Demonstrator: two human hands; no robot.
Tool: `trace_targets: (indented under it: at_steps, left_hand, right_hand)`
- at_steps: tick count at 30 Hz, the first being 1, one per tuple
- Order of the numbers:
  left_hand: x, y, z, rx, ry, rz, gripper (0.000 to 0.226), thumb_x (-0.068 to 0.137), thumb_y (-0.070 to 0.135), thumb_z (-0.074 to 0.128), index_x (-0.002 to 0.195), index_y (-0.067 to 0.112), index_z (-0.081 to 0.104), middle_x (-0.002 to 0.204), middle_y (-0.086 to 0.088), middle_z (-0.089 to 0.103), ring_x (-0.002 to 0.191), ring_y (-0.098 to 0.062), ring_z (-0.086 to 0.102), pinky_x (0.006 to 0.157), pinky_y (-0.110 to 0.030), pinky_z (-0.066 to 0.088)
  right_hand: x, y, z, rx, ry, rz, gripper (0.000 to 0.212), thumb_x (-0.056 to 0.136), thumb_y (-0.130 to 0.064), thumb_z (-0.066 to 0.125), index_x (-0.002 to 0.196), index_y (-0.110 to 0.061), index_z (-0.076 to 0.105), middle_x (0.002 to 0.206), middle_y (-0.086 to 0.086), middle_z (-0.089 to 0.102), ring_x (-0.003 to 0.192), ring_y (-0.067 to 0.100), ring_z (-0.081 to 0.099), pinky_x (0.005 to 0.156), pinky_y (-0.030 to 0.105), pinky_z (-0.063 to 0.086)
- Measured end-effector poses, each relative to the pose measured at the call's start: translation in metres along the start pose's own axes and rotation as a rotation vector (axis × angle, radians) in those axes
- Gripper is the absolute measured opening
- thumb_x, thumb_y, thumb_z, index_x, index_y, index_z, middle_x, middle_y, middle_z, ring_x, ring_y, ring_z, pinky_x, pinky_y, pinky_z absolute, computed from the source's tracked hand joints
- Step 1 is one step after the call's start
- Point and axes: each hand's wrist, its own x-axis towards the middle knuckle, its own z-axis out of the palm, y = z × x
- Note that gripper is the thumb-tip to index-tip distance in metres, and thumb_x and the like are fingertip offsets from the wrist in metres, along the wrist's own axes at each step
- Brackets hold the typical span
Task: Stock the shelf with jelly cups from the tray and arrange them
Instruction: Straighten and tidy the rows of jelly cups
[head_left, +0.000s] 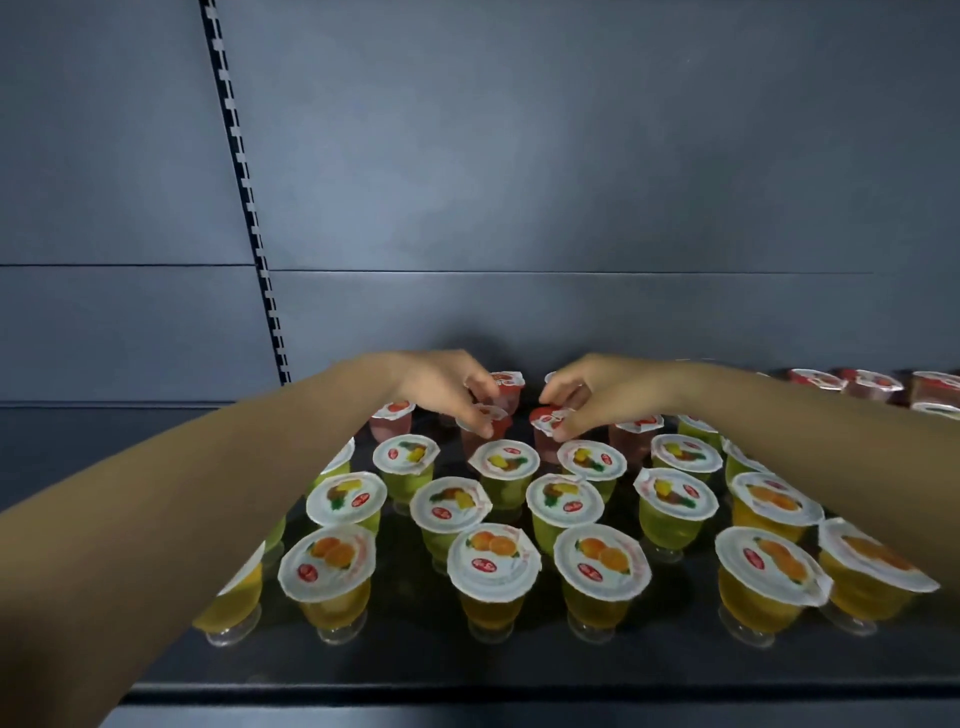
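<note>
Your left hand (451, 391) reaches toward twelve o'clock, fingertips pinched on the lid rim of a red jelly cup (485, 427) in the shelf's (395, 670) back rows; gripping from above likely spares its close neighbours. At one o'clock your right hand (589, 396) pinches a second red cup (548, 428) the same way. Green cups (406, 460) fill the middle rows and orange cups (326, 569) the front toward six o'clock, apparently sorted by flavour. No tray shows.

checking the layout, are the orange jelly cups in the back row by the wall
No, the orange jelly cups stand in the front row near the shelf edge; red jelly cups are at the back.
</note>
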Motion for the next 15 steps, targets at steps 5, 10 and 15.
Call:
trace_targets:
  at_steps: [5, 10, 15]
  left_hand:
    - [-0.001, -0.003, 0.002, 0.038, 0.010, -0.030, 0.049, 0.086, 0.029, 0.067, 0.133, 0.020, 0.053, 0.133, 0.007, 0.054, 0.118, -0.013, 0.050, 0.090, -0.023, 0.036]
    - [0.000, -0.001, 0.005, 0.061, 0.020, -0.041, 0.044, 0.087, 0.030, 0.065, 0.129, 0.019, 0.057, 0.128, 0.006, 0.058, 0.113, -0.013, 0.053, 0.087, -0.023, 0.037]
    - [0.003, -0.004, 0.002, 0.076, 0.023, -0.073, 0.038, 0.086, 0.032, 0.066, 0.121, 0.018, 0.063, 0.122, 0.005, 0.062, 0.105, -0.015, 0.056, 0.088, -0.026, 0.042]
  right_hand:
    - [0.009, 0.002, 0.000, -0.043, -0.006, -0.045, 0.051, 0.083, -0.028, 0.072, 0.131, -0.018, 0.054, 0.129, -0.003, 0.058, 0.105, 0.008, 0.055, 0.090, 0.022, 0.043]
    - [0.015, 0.001, 0.000, -0.038, 0.005, -0.053, 0.049, 0.083, -0.028, 0.072, 0.128, -0.015, 0.057, 0.126, -0.003, 0.060, 0.108, 0.011, 0.057, 0.092, 0.024, 0.044]
    - [0.026, 0.000, 0.003, -0.028, 0.038, -0.041, 0.051, 0.083, -0.029, 0.072, 0.129, -0.013, 0.057, 0.131, -0.003, 0.058, 0.115, 0.013, 0.055, 0.089, 0.021, 0.038]
